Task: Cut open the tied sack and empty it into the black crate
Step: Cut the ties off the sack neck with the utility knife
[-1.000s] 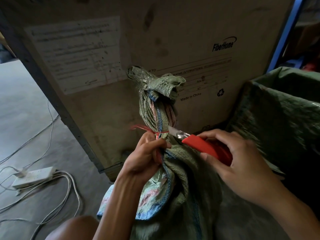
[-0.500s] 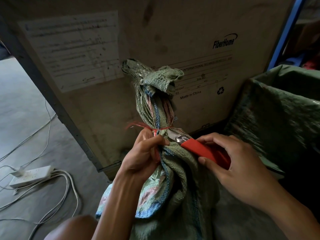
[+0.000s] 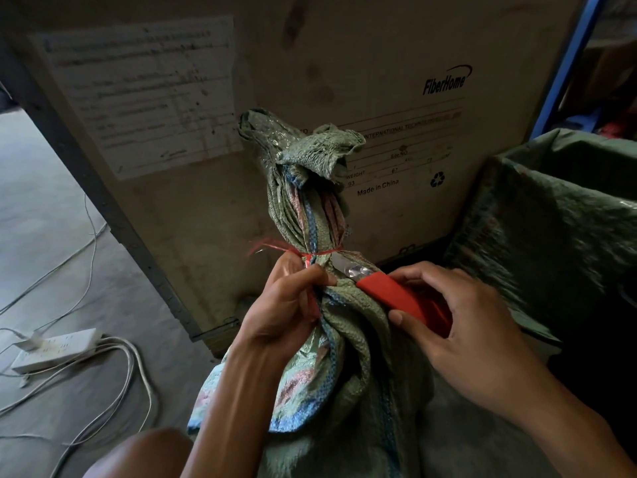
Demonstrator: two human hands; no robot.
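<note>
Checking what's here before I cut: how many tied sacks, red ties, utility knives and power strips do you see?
tied sack: 1
red tie: 1
utility knife: 1
power strip: 1
Total: 4

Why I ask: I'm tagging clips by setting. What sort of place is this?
Probably a storeroom or warehouse: a large shipping carton, a tied woven sack, and a bare concrete floor with a power strip.

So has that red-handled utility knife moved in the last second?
Yes, slightly: against the Made in China print on the cardboard box, the red-handled utility knife has slid a little down and left.
</note>
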